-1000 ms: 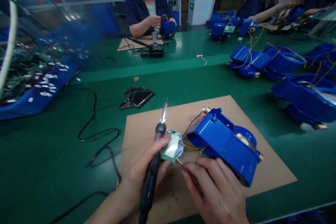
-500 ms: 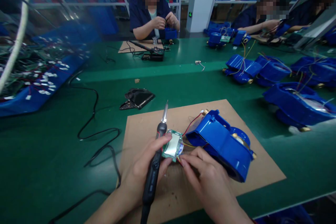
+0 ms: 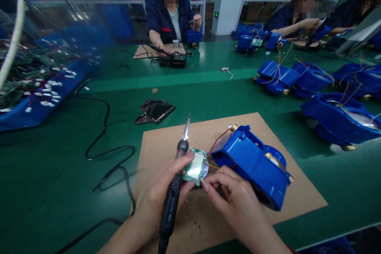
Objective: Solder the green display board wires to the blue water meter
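My left hand is closed around the edge of a small green circuit board with a pale rectangular screen. A black soldering iron also runs through this hand, its metal tip pointing up and away. At the board's lower right corner, my right hand pinches thin wires between thumb and fingers; their ends are mostly hidden. Right of the board, a blue meter housing with brass fittings lies tilted on a brown board. Red and yellow wires lead from it towards the circuit board.
A black soldering iron stand lies beyond the brown board. A blue bin full of circuit boards is at left, with a black cable beside it. More blue housings stand at right. Co-workers sit across the green table.
My right fingers have shifted slightly at the wires; my left hand keeps its hold. Across the table, a co-worker's hand has moved down to a soldering iron.
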Action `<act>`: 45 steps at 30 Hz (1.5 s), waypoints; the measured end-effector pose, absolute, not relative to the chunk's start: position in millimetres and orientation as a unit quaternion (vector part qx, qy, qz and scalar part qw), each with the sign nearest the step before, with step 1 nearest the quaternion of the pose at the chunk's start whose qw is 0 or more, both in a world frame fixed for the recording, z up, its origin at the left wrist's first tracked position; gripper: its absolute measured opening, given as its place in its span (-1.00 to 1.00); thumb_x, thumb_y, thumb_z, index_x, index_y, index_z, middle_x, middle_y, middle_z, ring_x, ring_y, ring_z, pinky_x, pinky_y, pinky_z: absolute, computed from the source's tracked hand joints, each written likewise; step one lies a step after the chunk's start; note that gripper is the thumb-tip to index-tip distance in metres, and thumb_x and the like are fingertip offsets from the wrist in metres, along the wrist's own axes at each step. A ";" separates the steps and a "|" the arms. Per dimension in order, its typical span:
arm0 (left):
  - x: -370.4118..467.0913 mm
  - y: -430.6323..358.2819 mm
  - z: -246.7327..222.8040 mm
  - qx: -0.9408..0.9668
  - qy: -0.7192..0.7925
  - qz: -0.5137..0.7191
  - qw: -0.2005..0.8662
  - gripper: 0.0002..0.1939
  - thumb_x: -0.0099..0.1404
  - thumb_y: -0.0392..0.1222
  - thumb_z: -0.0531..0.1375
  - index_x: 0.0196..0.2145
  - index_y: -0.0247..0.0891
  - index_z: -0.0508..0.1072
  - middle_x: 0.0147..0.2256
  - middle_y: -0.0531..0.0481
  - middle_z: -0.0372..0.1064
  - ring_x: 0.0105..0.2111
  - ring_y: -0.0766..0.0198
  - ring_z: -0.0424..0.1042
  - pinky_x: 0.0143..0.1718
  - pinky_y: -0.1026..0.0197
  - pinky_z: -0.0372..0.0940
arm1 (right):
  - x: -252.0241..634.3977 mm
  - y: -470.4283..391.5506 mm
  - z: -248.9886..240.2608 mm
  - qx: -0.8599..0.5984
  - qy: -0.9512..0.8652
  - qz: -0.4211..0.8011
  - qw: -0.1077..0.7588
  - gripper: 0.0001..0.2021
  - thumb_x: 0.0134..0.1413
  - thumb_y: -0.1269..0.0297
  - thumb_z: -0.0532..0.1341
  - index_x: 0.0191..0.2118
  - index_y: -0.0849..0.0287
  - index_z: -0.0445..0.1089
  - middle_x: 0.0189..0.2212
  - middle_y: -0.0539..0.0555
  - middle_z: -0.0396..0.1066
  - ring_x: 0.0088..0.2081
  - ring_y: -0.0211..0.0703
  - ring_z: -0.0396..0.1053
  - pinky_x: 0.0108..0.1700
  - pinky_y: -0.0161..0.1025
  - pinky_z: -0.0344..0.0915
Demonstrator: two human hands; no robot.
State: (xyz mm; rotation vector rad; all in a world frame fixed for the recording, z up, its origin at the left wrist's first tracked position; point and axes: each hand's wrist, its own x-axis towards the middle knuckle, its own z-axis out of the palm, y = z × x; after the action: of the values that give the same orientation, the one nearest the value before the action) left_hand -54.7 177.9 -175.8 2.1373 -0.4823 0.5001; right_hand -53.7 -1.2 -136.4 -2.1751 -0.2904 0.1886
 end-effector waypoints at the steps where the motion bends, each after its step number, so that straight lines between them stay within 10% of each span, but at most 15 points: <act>1: -54.5 178.0 -176.0 0.860 -0.189 0.202 0.429 -0.50 0.12 -0.33 0.21 0.02 -0.23 0.20 -0.04 -0.11 0.31 -0.03 0.23 0.31 0.01 0.23 0.26 | -54.1 -1.1 -136.2 -0.885 -0.118 0.069 0.445 -0.87 0.06 0.35 0.10 -0.40 0.11 0.39 -0.45 -0.02 0.31 -0.43 -0.28 0.26 -0.51 -0.35 0.12; 21: -52.8 179.7 -175.2 0.855 -0.204 0.191 0.438 -0.48 0.11 -0.33 0.22 0.03 -0.28 0.19 -0.03 -0.12 0.30 -0.01 0.24 0.28 0.06 0.28 0.19 | -60.8 1.2 -132.9 -0.939 -0.250 -0.185 0.147 -0.78 0.12 0.41 0.04 -0.51 0.12 0.30 -0.60 -0.03 0.24 -0.50 -0.18 0.23 -0.47 -0.20 -0.01; 45: -58.2 183.4 -177.1 0.852 -0.189 0.127 0.471 -0.42 0.12 -0.38 0.21 0.08 -0.25 0.12 0.03 -0.12 0.22 0.04 0.22 0.22 0.12 0.21 0.14 | -57.0 1.3 -130.3 -0.937 -0.210 -0.109 0.256 -0.87 -0.03 0.43 0.01 -0.51 0.14 0.23 -0.60 -0.08 0.19 -0.58 -0.31 0.18 -0.58 -0.32 -0.01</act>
State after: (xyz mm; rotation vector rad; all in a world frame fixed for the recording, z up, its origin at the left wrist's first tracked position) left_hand -58.2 183.4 -177.1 2.0884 -0.4620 0.3120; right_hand -57.0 1.3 -130.3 -2.5447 -0.5689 -0.2952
